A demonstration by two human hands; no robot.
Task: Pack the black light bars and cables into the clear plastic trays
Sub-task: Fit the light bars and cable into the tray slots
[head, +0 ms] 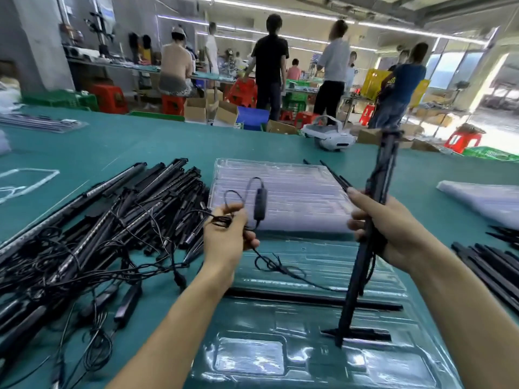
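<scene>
The green bench (140, 141) carries the clear tray (252, 318) right in front of me. Left of that tray lies a tangled pile of black light bars (112, 220) and cables; beyond the tray sits a stack of trays (295, 192). Over the tray's right side my right hand (393, 231) grips one light bar (354, 290) nearly upright, lower end down at the tray. At the tray's far left edge my left hand (227, 234) pinches a cable (259, 203), its controller dangling

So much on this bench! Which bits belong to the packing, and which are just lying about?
In the job: light bar in the right hand; cable in the left hand; clear tray in front; tray stack behind; pile of bars and cables.
Lying about: white device; red stool; cardboard boxes.
</scene>
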